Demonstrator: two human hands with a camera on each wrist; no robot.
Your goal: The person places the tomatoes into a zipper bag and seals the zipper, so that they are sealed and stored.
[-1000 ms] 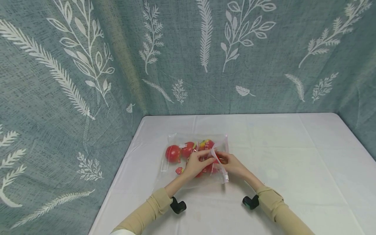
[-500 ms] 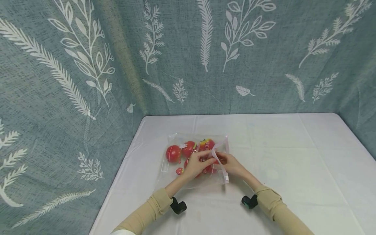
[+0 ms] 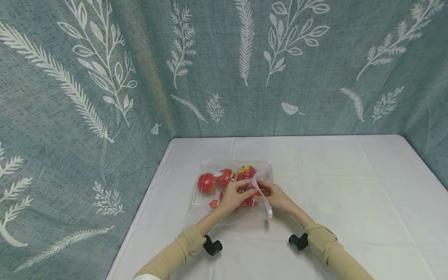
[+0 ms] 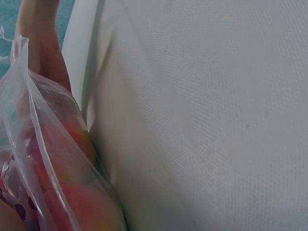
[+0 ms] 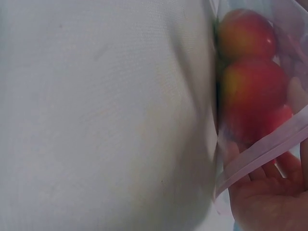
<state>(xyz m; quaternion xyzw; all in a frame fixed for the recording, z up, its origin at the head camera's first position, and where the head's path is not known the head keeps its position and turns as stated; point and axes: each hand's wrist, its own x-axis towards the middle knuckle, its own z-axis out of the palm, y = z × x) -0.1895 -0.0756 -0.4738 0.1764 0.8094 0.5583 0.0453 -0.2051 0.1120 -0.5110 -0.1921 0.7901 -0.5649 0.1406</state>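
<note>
A clear zip bag (image 3: 203,214) lies on the table with several round red fruits (image 3: 206,183) inside, some tinged yellow. My left hand (image 3: 233,197) pinches the bag near its mouth, fingers and thumb curled over the plastic. From the right, my right hand (image 3: 278,197) reaches into the opening, its fingers round a red fruit, mostly hidden by the plastic. In the right wrist view the bag's pale zip strip (image 5: 264,151) crosses over the fingers of that hand, below two red-yellow fruits (image 5: 252,89). The left wrist view has the bag (image 4: 67,139) blurred at its left side.
A white cloth covers the table (image 3: 350,186). Blue-green curtains (image 3: 217,70) with white leaf prints hang behind and at the sides. A dark wrist camera sits on each forearm, the left one (image 3: 212,245) and the right one (image 3: 298,242). The white zip slider (image 3: 270,212) is at the strip's near end.
Both hands stay at the bag's mouth with almost no movement. The right forearm shifts only slightly.
</note>
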